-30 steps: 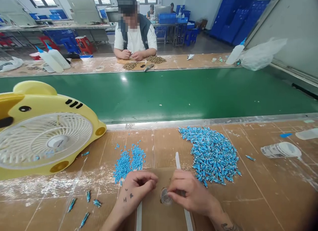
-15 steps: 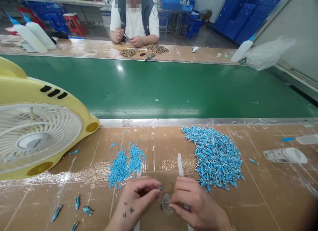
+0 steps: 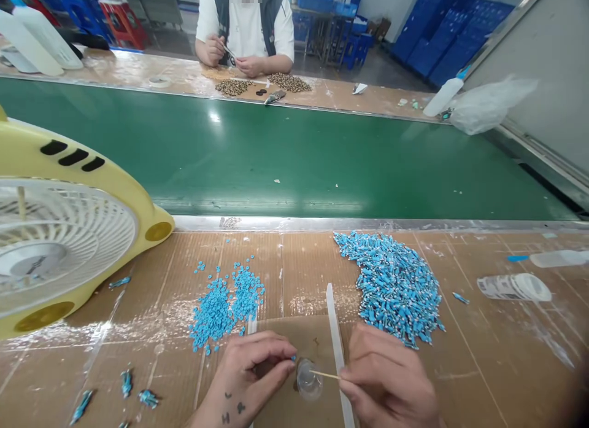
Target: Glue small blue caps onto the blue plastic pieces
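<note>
My left hand (image 3: pixel 248 376) pinches a small blue ring-like piece (image 3: pixel 293 357) between thumb and forefinger. In my right hand (image 3: pixel 391 376) is a thin wooden toothpick (image 3: pixel 326 374), its tip reaching left over a small clear dish (image 3: pixel 309 385). That dish stands on a brown sheet (image 3: pixel 288 323) between two white strips. A pile of small blue ring-like pieces (image 3: pixel 211 314) lies beyond my left hand. Past my right hand is a heap of tiny blue-and-white figures (image 3: pixel 400 287). Several loose blue figures (image 3: pixel 126 384) lie at the lower left.
A yellow fan (image 3: pixel 92 244) fills the left side. At the right lie a white cup (image 3: pixel 513 287) and a bottle with a blue tip (image 3: pixel 559 258). Beyond runs a green belt (image 3: pixel 294 151); across it a person (image 3: pixel 243 35) works beside piles of small brownish pieces (image 3: pixel 289 82).
My right hand has moved right, away from the clear dish, and the toothpick now shows. My left hand keeps its pinch on the blue piece. The camera view has shifted slightly.
</note>
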{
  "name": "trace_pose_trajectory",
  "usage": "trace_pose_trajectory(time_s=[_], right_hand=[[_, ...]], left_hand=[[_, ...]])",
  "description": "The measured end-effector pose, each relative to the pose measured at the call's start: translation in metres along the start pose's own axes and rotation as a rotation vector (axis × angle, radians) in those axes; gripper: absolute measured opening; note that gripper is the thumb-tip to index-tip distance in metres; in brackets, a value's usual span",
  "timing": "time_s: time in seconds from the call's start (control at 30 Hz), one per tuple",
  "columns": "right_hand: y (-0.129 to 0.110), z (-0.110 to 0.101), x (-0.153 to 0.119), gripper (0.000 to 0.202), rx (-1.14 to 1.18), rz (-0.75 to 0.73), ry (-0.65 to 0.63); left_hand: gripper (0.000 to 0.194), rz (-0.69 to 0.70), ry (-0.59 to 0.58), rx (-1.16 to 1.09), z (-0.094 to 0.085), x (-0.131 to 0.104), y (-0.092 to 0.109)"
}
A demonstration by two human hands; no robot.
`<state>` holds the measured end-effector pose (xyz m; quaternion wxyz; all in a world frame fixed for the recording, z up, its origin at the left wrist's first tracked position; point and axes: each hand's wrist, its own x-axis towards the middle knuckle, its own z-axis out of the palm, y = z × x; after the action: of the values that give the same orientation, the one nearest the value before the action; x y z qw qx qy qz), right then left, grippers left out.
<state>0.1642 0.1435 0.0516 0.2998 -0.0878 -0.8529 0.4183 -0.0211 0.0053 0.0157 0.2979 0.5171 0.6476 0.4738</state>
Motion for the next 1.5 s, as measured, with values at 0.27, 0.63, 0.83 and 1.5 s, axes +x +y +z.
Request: trace_pose_trajectory(time_s=[0.27, 0.63, 0.83, 1.5], right_hand=[[-0.007, 0.012, 0.006, 0.010, 0.001, -0.042, 0.053], [-0.003, 0.018, 0.006, 0.009, -0.017, -0.042, 0.016], [-0.002, 0.018, 0.005, 0.009, -0.029, -0.054, 0.025], [0.030, -0.069, 0.005, 0.014, -0.732, 0.501, -0.283]], left_hand=[[0.008, 0.004, -0.023, -0.018, 0.003, -0.002, 0.001], [0.010, 0.006, -0.038, -0.054, 0.003, -0.004, 0.002], [0.011, -0.011, -0.046, -0.083, 0.001, -0.004, 0.003], [0.011, 0.001, 0.017, 0.029, -0.008, -0.002, -0.003]])
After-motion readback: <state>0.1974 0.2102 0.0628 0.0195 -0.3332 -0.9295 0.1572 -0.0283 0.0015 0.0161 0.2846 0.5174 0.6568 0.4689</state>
